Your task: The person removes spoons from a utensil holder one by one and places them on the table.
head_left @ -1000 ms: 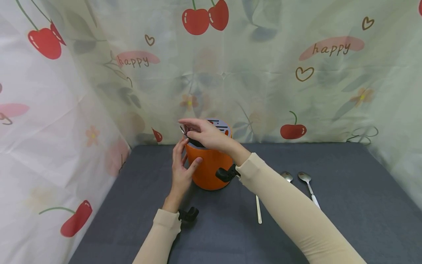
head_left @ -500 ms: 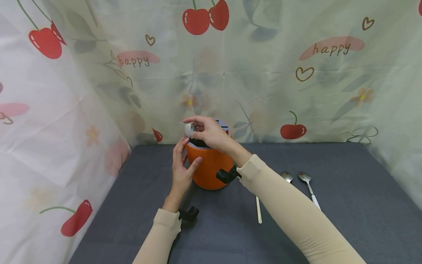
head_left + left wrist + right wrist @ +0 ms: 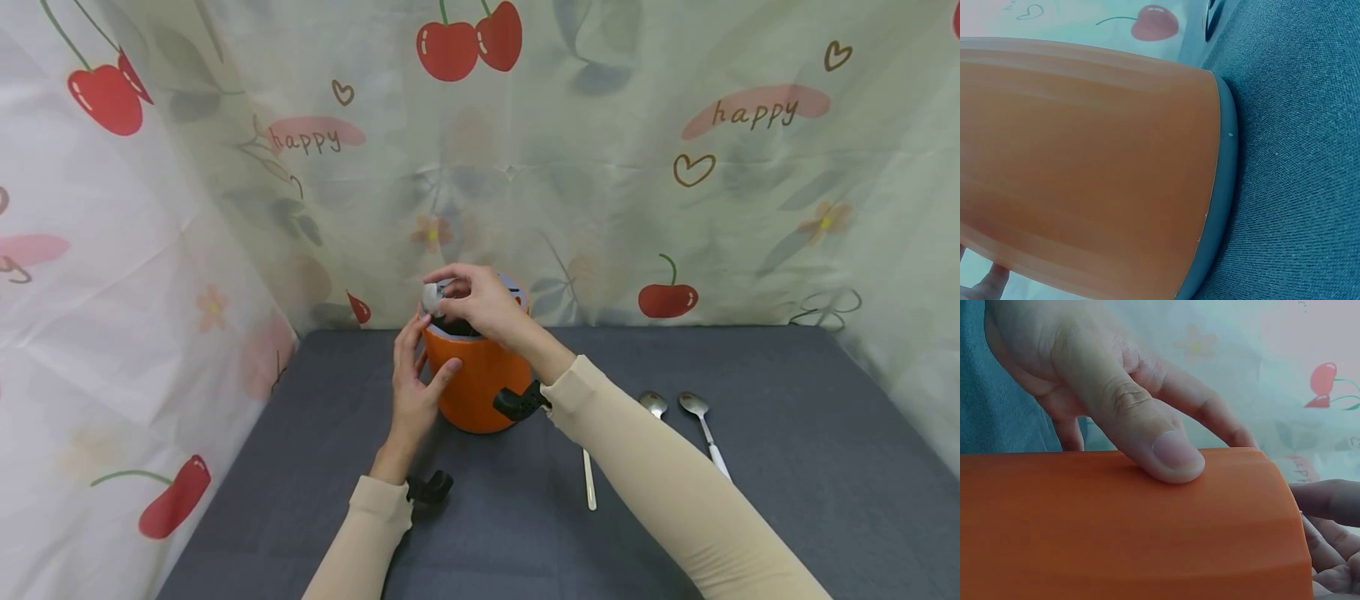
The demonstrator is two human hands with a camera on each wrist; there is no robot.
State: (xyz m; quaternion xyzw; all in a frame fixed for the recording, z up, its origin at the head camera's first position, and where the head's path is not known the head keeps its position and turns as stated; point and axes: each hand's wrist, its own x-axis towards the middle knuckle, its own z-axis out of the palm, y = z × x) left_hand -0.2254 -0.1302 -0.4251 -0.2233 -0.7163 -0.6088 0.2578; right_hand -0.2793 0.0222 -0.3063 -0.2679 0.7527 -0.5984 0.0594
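An orange utensil holder point(image 3: 483, 387) with a slotted grey top stands upright on the table. My left hand point(image 3: 414, 387) grips its left side; in the right wrist view the thumb point(image 3: 1179, 456) presses the orange wall while the fingers reach round behind. Above the front left rim, my right hand point(image 3: 483, 307) pinches a spoon whose shiny bowl point(image 3: 432, 298) shows upward. The spoon's handle is hidden behind the fingers and rim. The left wrist view is mostly filled by the holder's wall point(image 3: 1097, 162) and its dark base ring point(image 3: 1227, 144).
Two spoons lie at the right on the dark table cloth point(image 3: 810, 467): one bowl point(image 3: 654, 403) partly under the right forearm, the other spoon point(image 3: 703, 425) with a white handle. A pale handle point(image 3: 589, 482) sticks out below the forearm. A cherry-patterned curtain point(image 3: 585, 192) hangs behind.
The spoon bowl has turned from nearly edge-on to showing its broad face. My right hand has shifted slightly to the right, and the left hand has kept its place on the holder.
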